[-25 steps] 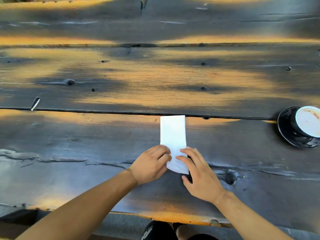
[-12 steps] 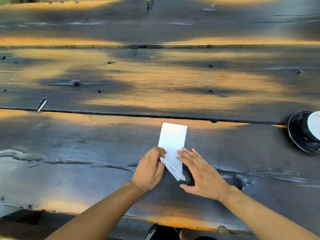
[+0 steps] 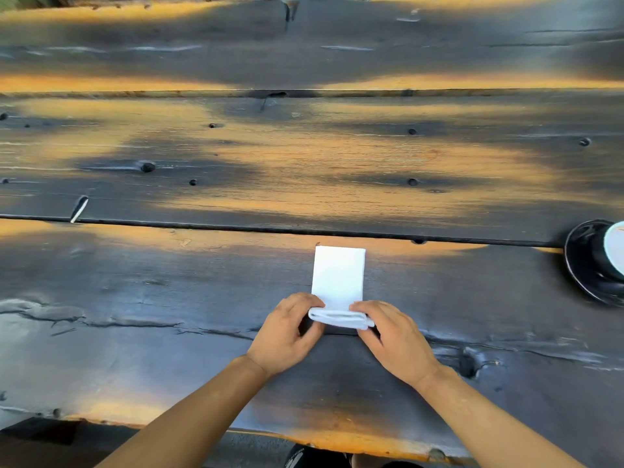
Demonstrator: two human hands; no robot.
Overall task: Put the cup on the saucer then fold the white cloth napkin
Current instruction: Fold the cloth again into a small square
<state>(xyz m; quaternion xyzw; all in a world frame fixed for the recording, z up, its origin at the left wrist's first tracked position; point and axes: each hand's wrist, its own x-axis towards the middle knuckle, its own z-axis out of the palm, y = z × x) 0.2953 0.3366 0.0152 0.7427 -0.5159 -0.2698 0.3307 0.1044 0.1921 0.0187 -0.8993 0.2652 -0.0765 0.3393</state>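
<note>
The white cloth napkin (image 3: 338,275) lies as a narrow folded strip in the middle of the dark wooden table (image 3: 169,298), its long side running away from me. Its near end is lifted off the wood and curled up. My left hand (image 3: 287,336) pinches that end's left corner and my right hand (image 3: 395,339) pinches the right corner. At the far right edge of the view, a black cup (image 3: 611,255) with a pale inside stands on a black saucer (image 3: 579,265), both partly cut off.
The table is made of wide charred planks with gaps, knots and a crack near my hands. Its near edge (image 3: 337,440) runs just below my forearms. A dark shoe (image 3: 304,459) shows under the edge.
The napkin has turned straight again. Both hands have moved to its near end and raised it off the table, where earlier they pressed and slid the tilted strip. The view shifted left.
</note>
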